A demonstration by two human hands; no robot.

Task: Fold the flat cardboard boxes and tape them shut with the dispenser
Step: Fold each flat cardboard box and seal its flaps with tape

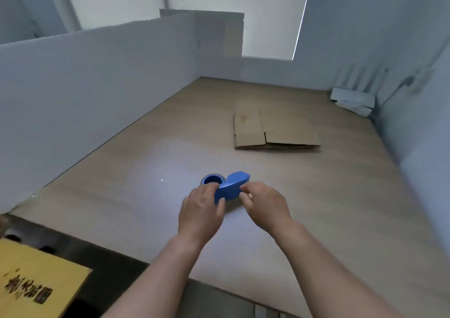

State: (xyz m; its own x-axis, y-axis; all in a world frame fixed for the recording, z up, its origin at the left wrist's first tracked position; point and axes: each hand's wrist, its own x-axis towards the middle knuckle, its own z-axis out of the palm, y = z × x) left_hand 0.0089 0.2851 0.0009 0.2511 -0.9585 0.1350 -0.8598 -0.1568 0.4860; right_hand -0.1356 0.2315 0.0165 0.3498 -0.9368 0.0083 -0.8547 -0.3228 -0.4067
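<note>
A yellow cardboard box with dark print (pixel 41 276) is seen at the lower left, off the pale wooden table (pixel 146 171), which is bounded by a white partition wall (pixel 97 86). At the centre, the blue plastic tape dispenser (pixel 231 186) is gripped at its near end by the curled left hand (pixel 201 211). The right hand (pixel 266 205) is curled with fingertips pinched at the dispenser's right edge; whether anything is held cannot be told. Farther right, well apart, a flat brown cardboard box (pixel 272 132) lies unobstructed. White crumpled packets (pixel 353 99) are heaped in the far corner.
</note>
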